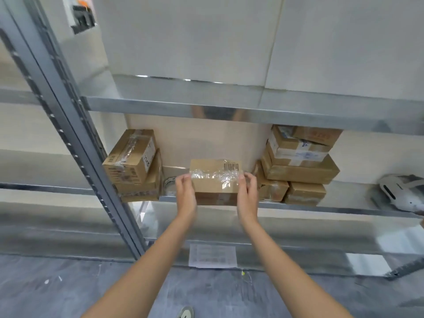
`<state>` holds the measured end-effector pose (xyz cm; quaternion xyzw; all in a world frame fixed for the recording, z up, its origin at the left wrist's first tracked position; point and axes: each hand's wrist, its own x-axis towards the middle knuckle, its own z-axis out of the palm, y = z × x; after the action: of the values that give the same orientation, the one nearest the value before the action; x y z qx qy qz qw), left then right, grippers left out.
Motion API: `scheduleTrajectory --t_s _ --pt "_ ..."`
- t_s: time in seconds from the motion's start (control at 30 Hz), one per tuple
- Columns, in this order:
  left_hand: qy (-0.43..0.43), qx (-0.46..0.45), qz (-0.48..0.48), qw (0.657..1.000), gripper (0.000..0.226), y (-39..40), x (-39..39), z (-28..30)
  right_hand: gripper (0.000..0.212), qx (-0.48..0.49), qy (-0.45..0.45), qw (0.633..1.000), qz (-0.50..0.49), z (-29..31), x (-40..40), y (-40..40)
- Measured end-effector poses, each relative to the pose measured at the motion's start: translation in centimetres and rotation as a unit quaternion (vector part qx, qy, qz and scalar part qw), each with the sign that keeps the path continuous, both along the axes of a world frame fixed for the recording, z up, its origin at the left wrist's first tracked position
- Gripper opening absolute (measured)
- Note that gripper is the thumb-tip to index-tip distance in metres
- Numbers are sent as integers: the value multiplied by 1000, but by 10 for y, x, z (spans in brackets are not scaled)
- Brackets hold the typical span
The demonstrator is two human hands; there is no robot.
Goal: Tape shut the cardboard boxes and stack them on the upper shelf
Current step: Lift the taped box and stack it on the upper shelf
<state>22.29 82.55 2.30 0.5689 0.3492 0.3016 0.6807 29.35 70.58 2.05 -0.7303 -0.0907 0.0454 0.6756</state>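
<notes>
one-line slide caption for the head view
Both hands, left hand and right hand, grip a taped cardboard box on a metal shelf between stacked boxes.

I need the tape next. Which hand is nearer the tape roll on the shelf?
Left. The left hand grips the left end of the cardboard box, right beside the tape roll. The right hand holds the box's far end, away from it.

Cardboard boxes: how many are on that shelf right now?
8: two stacked at left, one between both hands, five piled at right. Others may be hidden behind.
</notes>
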Motion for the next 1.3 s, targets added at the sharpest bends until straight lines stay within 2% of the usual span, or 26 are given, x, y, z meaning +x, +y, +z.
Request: scheduleTrajectory --t_s 0.13,0.27,0.4,0.47,0.57,0.73,0.87,1.07,1.3 --pt "-74 104 51 991 22 -3 -12 55 24 69 -68 995 -21 58 -11 -3" --pt "-153 120 105 975 32 6 -13 119 37 142 -135 981 -7 126 -13 4" --pt "-211 92 119 966 35 25 0 174 20 159 -153 975 15 183 0 23" --pt "-214 103 105 966 35 42 14 196 26 156 -148 976 33 208 13 38" --pt "-180 108 68 975 37 74 37 222 45 152 -110 981 54 232 43 67" --pt "-119 95 -68 986 65 135 85 243 58 134 -38 986 88 249 96 111" --pt "-141 -3 -146 979 80 161 117 242 68 96 20 991 92 255 123 137" --pt "-117 -38 -180 976 77 175 144 219 71 66 35 995 72 237 145 156" --pt "-92 -31 -168 981 73 174 149 220 67 91 28 995 39 225 142 165"
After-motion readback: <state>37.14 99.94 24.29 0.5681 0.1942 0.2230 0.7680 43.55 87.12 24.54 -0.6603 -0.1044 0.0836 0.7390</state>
